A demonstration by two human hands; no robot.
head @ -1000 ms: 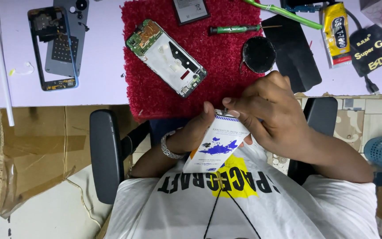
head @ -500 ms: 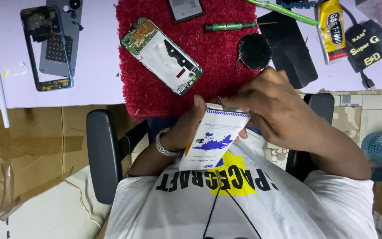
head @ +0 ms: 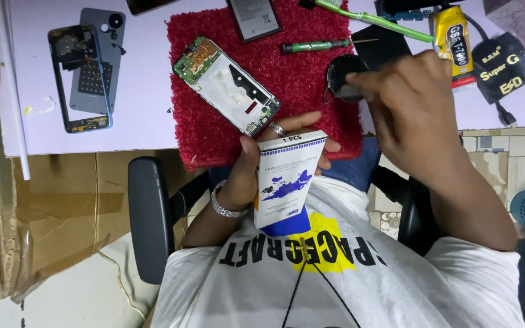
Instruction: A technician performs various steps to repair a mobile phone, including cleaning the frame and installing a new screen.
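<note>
Two hands are in view, both the person's own. The left hand [head: 256, 167] grips one flat white-and-blue box [head: 287, 179] by its edge, thumb on one side and fingers wrapped behind, holding it upright just below the near edge of the red mat [head: 311, 79] and over the white shirt [head: 335, 285]. One ring shows on a finger of that hand and one silver bracelet [head: 223, 203] circles its wrist. The right hand [head: 405, 100] is off the box, reaching over the mat's right edge; its fingertips are at one round black disc [head: 338, 76], but whether they pinch it or only touch it I cannot tell.

One opened phone frame [head: 226, 85] lies slantwise on the mat, circuit board at its upper end. One battery [head: 253, 18] sits at the mat's top edge, and one green screwdriver [head: 314, 45] lies on the mat to the right of it. One green toothbrush [head: 375, 21] crosses above the mat's top right corner. Right of the mat stand one yellow glue tube [head: 454, 39] and one black pouch [head: 505, 67] just beside it. Left of the mat, well apart, lie one grey back cover [head: 98, 58] and one empty phone bezel [head: 77, 85] overlapping it, both on the pale table [head: 147, 109]. Two black chair armrests [head: 150, 215] flank the person, below the mat.
</note>
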